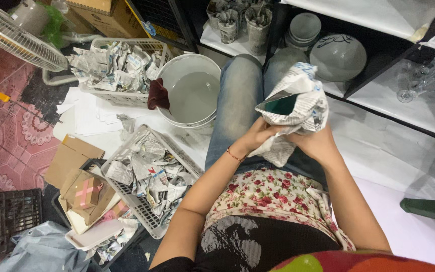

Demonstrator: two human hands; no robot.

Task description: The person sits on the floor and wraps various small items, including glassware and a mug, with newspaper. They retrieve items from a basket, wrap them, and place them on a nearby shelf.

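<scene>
Over my lap I hold a bundle of newspaper (300,106) wrapped around a dark green object (280,105), whose edge shows through an opening in the paper. My left hand (256,136) grips the lower left of the bundle, with a thin red bracelet on the wrist. My right hand (317,142) clasps the lower right side from below. Both hands press the paper together at the bottom. My legs in blue jeans (237,100) stretch away under the bundle.
A white bucket of water (191,93) with a dark red cloth (158,94) on its rim stands left of my knees. Two white baskets (142,171) hold crumpled newspaper. Shelves ahead carry grey plates (304,27), a grey bowl (338,56), paper-wrapped cups and glassware (419,80). A fan (16,32) stands far left.
</scene>
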